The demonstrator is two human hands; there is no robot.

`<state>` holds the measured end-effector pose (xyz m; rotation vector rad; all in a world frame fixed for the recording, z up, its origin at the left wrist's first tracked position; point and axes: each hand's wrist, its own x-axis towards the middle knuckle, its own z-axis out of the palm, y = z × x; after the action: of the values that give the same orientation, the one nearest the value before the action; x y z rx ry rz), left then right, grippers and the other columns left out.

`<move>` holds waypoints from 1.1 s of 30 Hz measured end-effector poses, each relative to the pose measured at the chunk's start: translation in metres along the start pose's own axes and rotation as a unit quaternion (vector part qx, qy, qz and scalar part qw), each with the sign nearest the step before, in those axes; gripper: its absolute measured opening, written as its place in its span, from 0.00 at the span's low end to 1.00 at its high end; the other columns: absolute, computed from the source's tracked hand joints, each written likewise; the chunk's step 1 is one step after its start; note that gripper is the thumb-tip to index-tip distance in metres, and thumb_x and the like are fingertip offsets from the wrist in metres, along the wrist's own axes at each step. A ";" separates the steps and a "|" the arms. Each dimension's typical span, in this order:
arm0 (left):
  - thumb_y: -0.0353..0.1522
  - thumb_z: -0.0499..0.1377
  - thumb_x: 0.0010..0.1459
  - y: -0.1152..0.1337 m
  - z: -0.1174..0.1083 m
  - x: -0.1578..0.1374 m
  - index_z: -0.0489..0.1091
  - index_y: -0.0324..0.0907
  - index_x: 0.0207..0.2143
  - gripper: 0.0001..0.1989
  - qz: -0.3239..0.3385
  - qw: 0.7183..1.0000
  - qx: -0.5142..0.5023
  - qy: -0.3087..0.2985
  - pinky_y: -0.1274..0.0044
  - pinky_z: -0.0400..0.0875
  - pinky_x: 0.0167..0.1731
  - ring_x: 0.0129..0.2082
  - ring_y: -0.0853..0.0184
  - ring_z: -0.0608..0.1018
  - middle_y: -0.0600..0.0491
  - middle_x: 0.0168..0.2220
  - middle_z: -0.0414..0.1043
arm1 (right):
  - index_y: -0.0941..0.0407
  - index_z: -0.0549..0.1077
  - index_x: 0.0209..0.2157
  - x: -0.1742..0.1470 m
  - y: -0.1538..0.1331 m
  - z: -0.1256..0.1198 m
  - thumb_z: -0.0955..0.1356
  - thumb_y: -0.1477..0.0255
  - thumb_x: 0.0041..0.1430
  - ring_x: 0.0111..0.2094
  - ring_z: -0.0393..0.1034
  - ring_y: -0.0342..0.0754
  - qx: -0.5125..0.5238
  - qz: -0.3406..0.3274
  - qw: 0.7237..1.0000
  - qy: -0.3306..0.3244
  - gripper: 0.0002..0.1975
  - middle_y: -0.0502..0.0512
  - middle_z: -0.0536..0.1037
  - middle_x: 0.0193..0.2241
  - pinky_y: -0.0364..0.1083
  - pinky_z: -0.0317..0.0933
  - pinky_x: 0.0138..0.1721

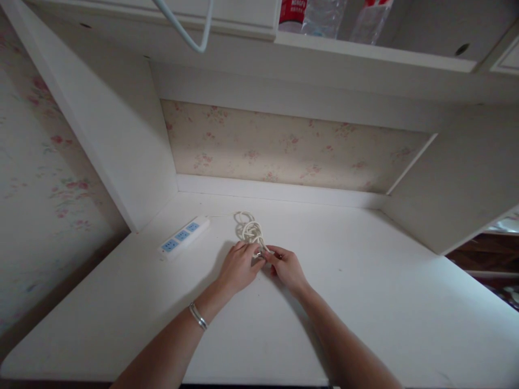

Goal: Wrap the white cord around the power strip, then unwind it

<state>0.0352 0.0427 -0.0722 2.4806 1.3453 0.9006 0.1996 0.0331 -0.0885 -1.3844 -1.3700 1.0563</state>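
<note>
A white power cord [252,229] lies in a loose, tangled coil on the white desk. It runs left to a white power strip [182,236] with blue socket faces. My left hand [240,266] is closed on the near end of the coil, fingers bent around the cord. Close beside it, my right hand [287,267] pinches the cord between thumb and fingers. The fingertips of both hands nearly meet, and the part of the cord between them is mostly hidden.
The white desk [365,302] has a raised back edge and side panels [109,119] left and right. Above hangs a shelf [377,51] holding a red-labelled bottle [292,13] and clear plastic bottles [324,19]. A pale curved bar [184,32] hangs at the top.
</note>
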 end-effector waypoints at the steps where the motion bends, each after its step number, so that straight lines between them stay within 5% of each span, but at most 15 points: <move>1: 0.34 0.59 0.55 -0.001 -0.001 -0.001 0.66 0.45 0.43 0.12 0.009 1.000 -0.004 -0.003 0.72 0.63 0.44 0.43 0.61 0.71 0.52 0.39 0.73 | 0.59 0.76 0.44 0.001 0.001 0.000 0.66 0.58 0.54 0.16 0.59 0.40 -0.006 -0.004 1.000 0.004 0.22 0.48 0.70 0.16 0.41 0.52 0.19; 11: 0.29 0.59 0.54 -0.005 0.002 -0.003 0.63 0.44 0.47 0.17 0.047 0.999 -0.008 -0.027 0.70 0.64 0.46 0.46 0.61 0.71 0.50 0.42 0.71 | 0.56 0.76 0.38 0.002 0.002 -0.002 0.63 0.62 0.55 0.17 0.63 0.43 -0.119 -0.035 0.991 0.057 0.16 0.50 0.74 0.20 0.42 0.54 0.21; 23: 0.25 0.58 0.55 -0.003 -0.001 -0.001 0.66 0.44 0.42 0.12 0.082 0.995 0.029 -0.050 0.70 0.64 0.46 0.44 0.62 0.71 0.52 0.41 0.71 | 0.55 0.77 0.33 -0.001 -0.010 0.003 0.64 0.70 0.49 0.24 0.65 0.45 -0.225 -0.078 0.963 0.128 0.11 0.52 0.76 0.23 0.42 0.55 0.29; 26: 0.27 0.58 0.55 -0.003 -0.002 -0.001 0.67 0.43 0.39 0.09 0.073 0.995 0.042 -0.044 0.70 0.65 0.45 0.43 0.62 0.71 0.51 0.39 0.70 | 0.55 0.77 0.34 -0.002 -0.011 0.003 0.65 0.70 0.50 0.23 0.64 0.43 -0.195 -0.069 0.971 0.122 0.11 0.51 0.75 0.23 0.42 0.55 0.27; 30: 0.29 0.59 0.56 -0.006 -0.004 -0.002 0.67 0.43 0.39 0.07 0.056 0.998 0.031 -0.028 0.72 0.65 0.43 0.42 0.63 0.71 0.52 0.39 0.70 | 0.58 0.77 0.38 -0.001 -0.008 -0.002 0.64 0.60 0.54 0.18 0.63 0.43 -0.042 -0.023 0.998 0.033 0.18 0.51 0.73 0.19 0.42 0.55 0.23; 33: 0.30 0.59 0.56 -0.009 -0.005 -0.003 0.69 0.44 0.39 0.07 0.062 0.998 0.019 -0.027 0.72 0.66 0.43 0.42 0.64 0.71 0.52 0.39 0.69 | 0.60 0.77 0.32 0.004 -0.001 -0.009 0.63 0.55 0.55 0.18 0.63 0.43 -0.008 -0.010 0.999 0.053 0.23 0.53 0.74 0.20 0.42 0.55 0.22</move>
<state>0.0245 0.0449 -0.0736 2.6215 1.2146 0.8344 0.2081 0.0364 -0.0850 -1.4156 -1.3153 0.9482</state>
